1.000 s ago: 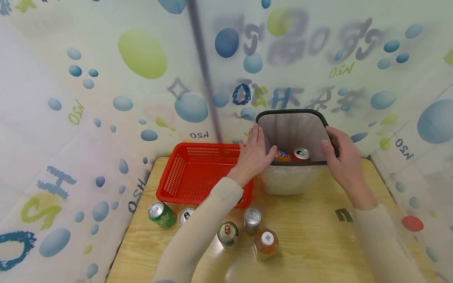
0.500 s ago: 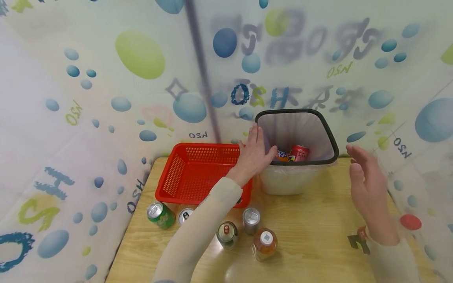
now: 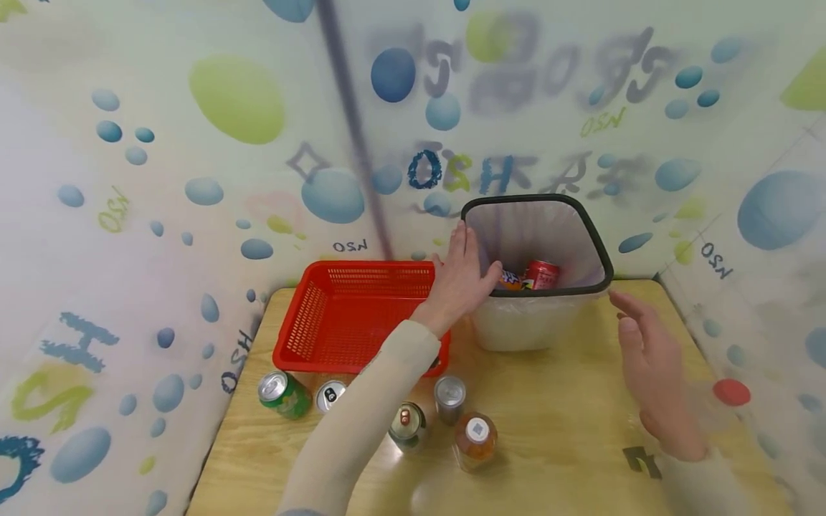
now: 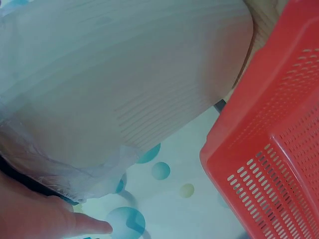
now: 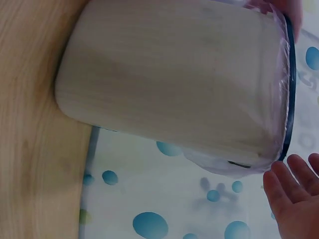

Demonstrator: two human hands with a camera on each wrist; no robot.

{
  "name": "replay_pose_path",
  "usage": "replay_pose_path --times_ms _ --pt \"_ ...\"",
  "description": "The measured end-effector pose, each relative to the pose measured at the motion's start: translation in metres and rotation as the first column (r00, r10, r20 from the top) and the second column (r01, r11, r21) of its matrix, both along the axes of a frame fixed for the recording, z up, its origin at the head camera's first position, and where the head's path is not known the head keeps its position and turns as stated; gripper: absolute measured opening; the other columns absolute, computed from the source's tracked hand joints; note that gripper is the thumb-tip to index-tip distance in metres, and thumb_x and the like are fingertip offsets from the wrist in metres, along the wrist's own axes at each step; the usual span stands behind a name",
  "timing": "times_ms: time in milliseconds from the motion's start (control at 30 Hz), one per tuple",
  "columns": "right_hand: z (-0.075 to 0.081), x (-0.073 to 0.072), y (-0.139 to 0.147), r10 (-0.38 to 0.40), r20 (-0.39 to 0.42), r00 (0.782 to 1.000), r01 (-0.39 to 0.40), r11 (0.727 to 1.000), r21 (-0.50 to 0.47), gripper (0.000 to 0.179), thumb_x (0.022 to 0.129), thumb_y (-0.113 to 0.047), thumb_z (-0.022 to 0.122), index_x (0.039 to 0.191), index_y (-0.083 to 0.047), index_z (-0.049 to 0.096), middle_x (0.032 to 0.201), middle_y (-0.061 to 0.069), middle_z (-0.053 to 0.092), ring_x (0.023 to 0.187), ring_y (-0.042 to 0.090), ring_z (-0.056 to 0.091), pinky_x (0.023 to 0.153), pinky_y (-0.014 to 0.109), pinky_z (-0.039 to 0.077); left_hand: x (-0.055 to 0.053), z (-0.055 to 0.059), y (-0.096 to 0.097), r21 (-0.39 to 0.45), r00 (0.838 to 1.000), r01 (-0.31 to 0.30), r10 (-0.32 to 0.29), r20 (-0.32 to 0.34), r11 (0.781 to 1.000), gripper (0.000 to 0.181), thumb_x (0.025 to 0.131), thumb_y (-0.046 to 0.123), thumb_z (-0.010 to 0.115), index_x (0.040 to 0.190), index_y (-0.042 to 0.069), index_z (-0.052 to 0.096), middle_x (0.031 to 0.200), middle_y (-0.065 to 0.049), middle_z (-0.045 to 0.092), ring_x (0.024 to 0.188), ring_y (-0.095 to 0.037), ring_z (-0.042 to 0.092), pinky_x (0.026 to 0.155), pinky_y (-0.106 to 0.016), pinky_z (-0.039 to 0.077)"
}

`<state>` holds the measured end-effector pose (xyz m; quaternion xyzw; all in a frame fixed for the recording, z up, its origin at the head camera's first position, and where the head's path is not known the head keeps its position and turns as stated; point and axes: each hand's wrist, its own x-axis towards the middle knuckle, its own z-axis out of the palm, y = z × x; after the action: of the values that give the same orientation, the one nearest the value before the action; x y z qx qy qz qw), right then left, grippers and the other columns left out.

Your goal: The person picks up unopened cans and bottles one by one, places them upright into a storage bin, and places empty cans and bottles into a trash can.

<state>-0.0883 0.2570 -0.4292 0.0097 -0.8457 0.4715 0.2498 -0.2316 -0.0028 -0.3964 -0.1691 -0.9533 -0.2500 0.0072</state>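
A pale bin (image 3: pixel 513 326) with a black rim and a clear liner stands at the back of the table. Inside it lie a red can (image 3: pixel 542 274) and an orange one (image 3: pixel 510 280). My left hand (image 3: pixel 457 278) rests on the bin's left rim, its fingers extended; in the left wrist view its thumb sticks out past the liner. Just off the right front corner is my right hand (image 3: pixel 653 365), holding nothing. The right wrist view has these fingers (image 5: pixel 281 181) close to the black rim; whether they touch it I cannot tell.
A red perforated basket (image 3: pixel 361 266) sits left of the bin. In front stand a green can (image 3: pixel 290 398), a white-topped can (image 3: pixel 330 395), a can with a red tab (image 3: pixel 408 423), a silver can (image 3: pixel 449 398) and an amber-filled bottle (image 3: pixel 476 441). Printed sheets wall the table.
My right hand has let go of the bin's right rim, swung away to the right, then come back partway. The red can has tipped over inside the bin. My left hand stays on the rim.
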Motion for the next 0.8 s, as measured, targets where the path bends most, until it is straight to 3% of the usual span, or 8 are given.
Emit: replay_pose_path --times_ms 167,300,433,567,700,800 --pt "-0.01 -0.004 0.0 0.057 -0.043 0.997 -0.055 0.997 0.048 0.039 0.11 -0.019 0.046 0.146 -0.009 0.059 0.14 0.02 0.061 0.123 -0.012 0.049 0.099 0.005 0.036 -0.001 0.001 0.003 0.018 1.0 0.0 0.0 0.004 1.0 0.085 0.104 0.048 0.048 0.165 0.003 0.012 0.174 -0.01 0.0 0.159 -0.028 0.005 0.123 -0.064 0.012" --pt "-0.015 -0.005 0.001 0.078 -0.095 0.992 -0.071 0.994 0.082 0.039 0.108 -0.012 0.046 0.143 -0.003 0.059 0.135 0.026 0.062 0.12 -0.015 0.049 0.1 0.004 0.035 -0.001 0.001 0.009 0.013 1.0 0.007 -0.007 0.003 1.0 0.085 0.103 0.048 0.049 0.165 0.003 0.012 0.174 -0.011 0.001 0.159 -0.027 0.006 0.122 -0.065 0.013" --pt "-0.02 -0.006 0.002 0.065 -0.13 0.989 -0.053 0.994 0.098 0.038 0.107 -0.012 0.046 0.142 -0.002 0.059 0.138 -0.004 0.064 0.117 -0.016 0.05 0.101 0.005 0.034 -0.001 0.001 0.017 0.002 1.0 0.012 -0.012 -0.006 1.0 0.085 0.103 0.049 0.048 0.165 0.002 0.014 0.174 -0.011 0.002 0.159 -0.027 0.007 0.121 -0.067 0.014" --pt "-0.023 -0.005 0.002 0.069 -0.139 0.988 -0.055 0.993 0.103 0.039 0.107 -0.012 0.046 0.142 -0.002 0.059 0.136 -0.034 0.052 0.118 -0.016 0.049 0.101 0.005 0.033 -0.001 0.001 0.025 -0.006 1.0 0.014 -0.014 -0.016 1.0 0.083 0.104 0.049 0.046 0.164 0.002 0.016 0.174 -0.012 0.003 0.159 -0.027 0.009 0.12 -0.068 0.015" --pt "-0.025 -0.004 0.003 0.072 -0.139 0.988 -0.058 0.993 0.101 0.038 0.107 -0.01 0.046 0.141 0.0 0.059 0.136 -0.032 0.054 0.118 -0.017 0.049 0.1 0.005 0.034 -0.001 0.001 0.03 -0.006 1.0 0.015 -0.016 -0.01 1.0 0.083 0.104 0.05 0.045 0.164 0.001 0.016 0.174 -0.012 0.003 0.159 -0.028 0.01 0.12 -0.069 0.017" --pt "-0.027 -0.003 0.002 0.072 -0.114 0.991 -0.061 0.994 0.095 0.038 0.107 -0.011 0.045 0.141 0.0 0.059 0.139 -0.01 0.063 0.119 -0.016 0.048 0.1 0.005 0.034 -0.001 0.001 0.032 -0.003 1.0 0.013 -0.013 0.004 1.0 0.084 0.104 0.051 0.044 0.165 0.003 0.014 0.174 -0.011 0.0 0.159 -0.028 0.007 0.121 -0.068 0.015"
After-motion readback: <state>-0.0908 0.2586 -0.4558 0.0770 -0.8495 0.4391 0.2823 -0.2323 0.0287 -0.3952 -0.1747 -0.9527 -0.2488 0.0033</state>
